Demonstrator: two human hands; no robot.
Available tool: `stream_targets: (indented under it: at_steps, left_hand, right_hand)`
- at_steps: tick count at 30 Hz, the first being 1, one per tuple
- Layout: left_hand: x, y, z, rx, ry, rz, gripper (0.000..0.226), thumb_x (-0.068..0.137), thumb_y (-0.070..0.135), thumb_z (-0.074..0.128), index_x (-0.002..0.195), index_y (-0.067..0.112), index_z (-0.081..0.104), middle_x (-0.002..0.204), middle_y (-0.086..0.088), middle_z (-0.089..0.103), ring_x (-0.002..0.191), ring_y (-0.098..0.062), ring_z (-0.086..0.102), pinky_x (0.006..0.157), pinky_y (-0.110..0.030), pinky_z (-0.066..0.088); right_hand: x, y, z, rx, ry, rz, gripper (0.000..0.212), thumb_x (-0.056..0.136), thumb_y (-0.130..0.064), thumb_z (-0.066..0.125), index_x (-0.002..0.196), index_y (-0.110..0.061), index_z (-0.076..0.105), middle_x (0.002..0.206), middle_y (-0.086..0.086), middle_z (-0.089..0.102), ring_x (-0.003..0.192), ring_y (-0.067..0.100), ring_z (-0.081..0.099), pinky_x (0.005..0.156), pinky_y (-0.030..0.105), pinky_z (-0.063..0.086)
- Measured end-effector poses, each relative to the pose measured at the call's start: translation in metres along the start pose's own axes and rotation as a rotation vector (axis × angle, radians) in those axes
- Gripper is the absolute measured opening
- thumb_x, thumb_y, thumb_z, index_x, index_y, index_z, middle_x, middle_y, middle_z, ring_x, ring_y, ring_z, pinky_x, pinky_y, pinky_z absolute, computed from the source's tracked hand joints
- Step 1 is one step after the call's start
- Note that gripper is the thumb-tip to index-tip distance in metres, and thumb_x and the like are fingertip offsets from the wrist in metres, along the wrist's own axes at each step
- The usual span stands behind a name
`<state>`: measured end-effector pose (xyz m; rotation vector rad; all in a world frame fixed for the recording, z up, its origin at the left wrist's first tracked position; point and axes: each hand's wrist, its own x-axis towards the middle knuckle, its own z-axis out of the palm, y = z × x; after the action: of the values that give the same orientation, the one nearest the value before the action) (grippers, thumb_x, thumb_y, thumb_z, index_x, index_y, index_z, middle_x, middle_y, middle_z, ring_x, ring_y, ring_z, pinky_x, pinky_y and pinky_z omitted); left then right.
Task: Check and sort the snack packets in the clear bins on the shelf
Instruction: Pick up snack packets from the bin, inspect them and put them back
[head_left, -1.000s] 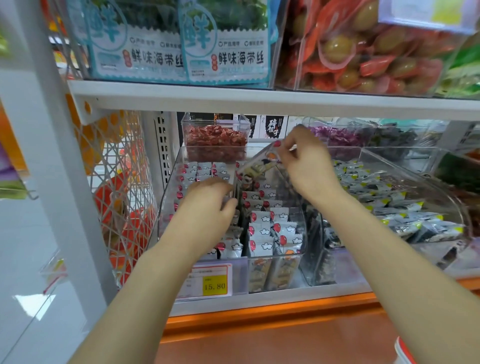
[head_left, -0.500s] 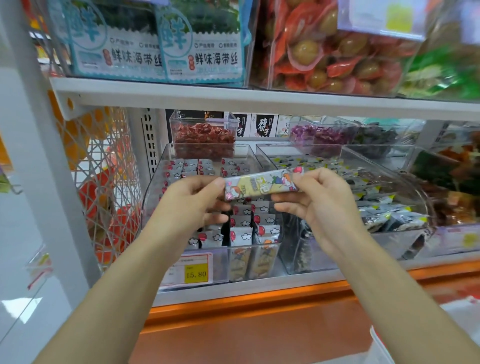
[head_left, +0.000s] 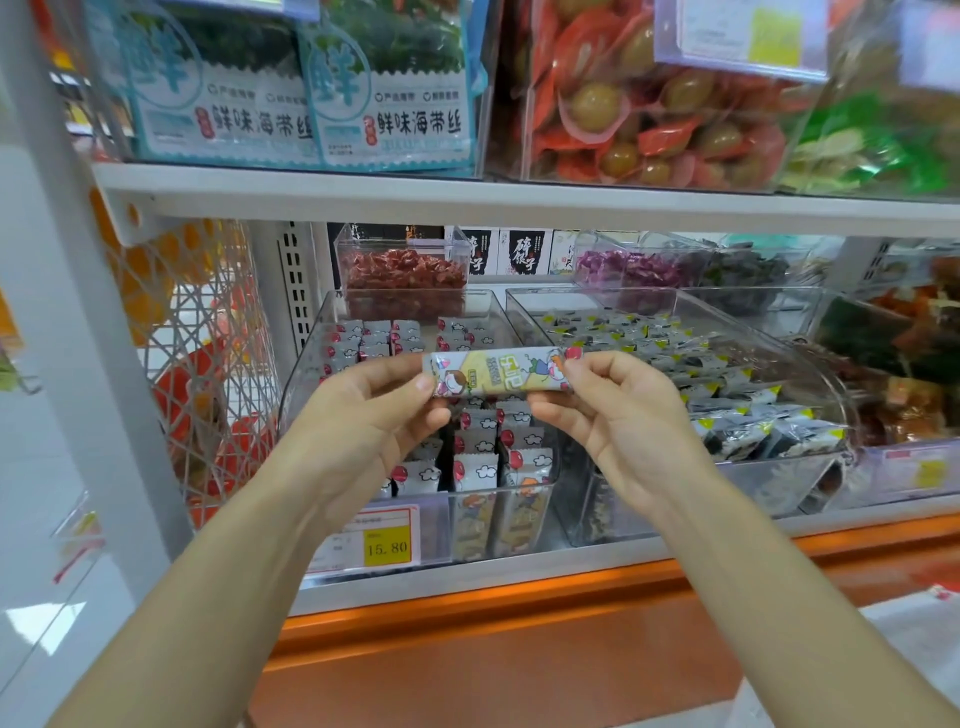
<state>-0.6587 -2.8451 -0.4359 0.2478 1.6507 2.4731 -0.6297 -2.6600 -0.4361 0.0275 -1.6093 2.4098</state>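
Both hands hold one long snack packet (head_left: 501, 371) level in front of the shelf; it is yellow and silver with cartoon figures. My left hand (head_left: 374, 415) pinches its left end between thumb and fingers. My right hand (head_left: 618, 415) pinches its right end. Behind and below the packet is a clear bin (head_left: 306, 374) with rows of small white packets bearing red balloons. To its right, another clear bin (head_left: 810, 364) holds several black, white and yellow packets.
A small clear box of red snacks (head_left: 402, 275) stands behind the left bin. A yellow price tag (head_left: 387, 545) reads 15.80 on the shelf front. The upper shelf (head_left: 519, 200) carries seaweed bags and egg packets. A white lattice panel (head_left: 197, 364) closes the left side.
The packet was lifted out of the left bin by my right hand, then taken at both ends and held level. Since half a second ago it has barely moved.
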Motion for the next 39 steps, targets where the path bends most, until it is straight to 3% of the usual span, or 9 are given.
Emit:
stream_targets:
  at_steps: [4,9,12,18,23,25,28,33,39]
  left_hand:
    - [0.000,0.001,0.000,0.003,0.004,-0.007,0.026,0.089,-0.001,0.052,0.114,-0.001,0.059,0.103,-0.012,0.064,0.061,-0.006,0.061,0.060,-0.014,0.052]
    - [-0.002,0.004,0.004,-0.036,-0.015,-0.019,0.008,0.088,0.015,0.058,0.091,0.008,0.061,0.070,-0.002,0.070,0.067,-0.013,0.068,0.059,-0.021,0.055]
    - [-0.002,0.002,0.006,0.029,0.016,0.022,0.014,0.088,0.013,0.059,0.100,0.007,0.057,0.085,-0.004,0.069,0.074,-0.013,0.069,0.062,-0.019,0.054]
    - [-0.005,0.000,0.006,0.125,-0.047,0.057,0.028,0.085,-0.003,0.058,0.112,0.005,0.057,0.106,-0.016,0.066,0.091,-0.020,0.070,0.070,-0.019,0.055]
    - [-0.010,0.004,0.007,0.425,-0.078,0.131,0.038,0.081,0.000,0.065,0.109,0.027,0.063,0.115,-0.008,0.060,0.096,-0.020,0.067,0.090,-0.034,0.052]
    - [-0.012,0.003,0.009,0.536,-0.087,0.161,0.037,0.080,0.006,0.067,0.105,0.034,0.064,0.107,-0.002,0.064,0.090,-0.009,0.066,0.082,-0.026,0.051]
    - [-0.012,0.001,0.015,0.529,-0.049,0.176,0.020,0.084,0.012,0.064,0.098,0.026,0.066,0.084,0.002,0.065,0.056,0.005,0.060,0.051,-0.009,0.044]
    - [-0.006,-0.004,0.016,0.565,0.114,0.242,0.010,0.084,0.017,0.063,0.078,0.023,0.070,0.084,0.005,0.070,0.080,-0.019,0.067,0.065,-0.024,0.057]
    - [-0.002,-0.006,0.012,0.382,0.151,0.131,0.014,0.084,0.011,0.063,0.071,0.008,0.068,0.076,0.007,0.073,0.075,-0.016,0.071,0.060,-0.027,0.059]
  right_hand:
    - [0.002,0.000,-0.004,-0.086,-0.016,-0.064,0.015,0.093,0.005,0.048,0.097,-0.006,0.057,0.083,0.009,0.066,0.066,0.021,0.070,0.061,0.025,0.058]
    - [-0.001,0.001,-0.002,-0.336,-0.043,-0.179,0.036,0.091,0.015,0.040,0.097,-0.014,0.059,0.096,0.003,0.056,0.068,0.011,0.068,0.073,0.034,0.059]
    - [-0.002,0.001,0.000,-0.316,-0.089,-0.171,0.042,0.084,0.021,0.035,0.094,-0.013,0.058,0.105,0.007,0.059,0.080,0.015,0.070,0.071,0.032,0.059]
    - [-0.001,0.004,0.000,-0.389,-0.035,-0.213,0.006,0.089,-0.006,0.060,0.085,-0.009,0.056,0.090,0.013,0.063,0.081,0.015,0.068,0.062,0.028,0.058]
    - [0.001,0.005,-0.004,-0.521,0.071,-0.251,0.017,0.086,-0.017,0.065,0.070,-0.012,0.061,0.078,0.009,0.066,0.080,0.025,0.067,0.066,0.044,0.059]
    - [0.002,0.004,-0.004,-0.598,0.128,-0.292,0.024,0.085,-0.022,0.066,0.065,-0.012,0.059,0.075,0.009,0.065,0.078,0.027,0.065,0.071,0.050,0.057]
    - [0.000,0.004,-0.002,-0.682,0.173,-0.364,0.027,0.084,-0.024,0.067,0.061,-0.014,0.057,0.065,-0.005,0.060,0.065,0.012,0.057,0.065,0.035,0.052]
    - [-0.003,0.005,0.003,-0.724,0.138,-0.406,0.026,0.084,-0.023,0.067,0.061,-0.014,0.057,0.059,-0.011,0.053,0.059,0.003,0.049,0.059,0.019,0.041]
    - [-0.007,0.006,0.007,-0.708,0.072,-0.437,0.021,0.084,-0.020,0.068,0.066,-0.010,0.062,0.066,-0.001,0.060,0.064,0.008,0.055,0.061,0.022,0.046]
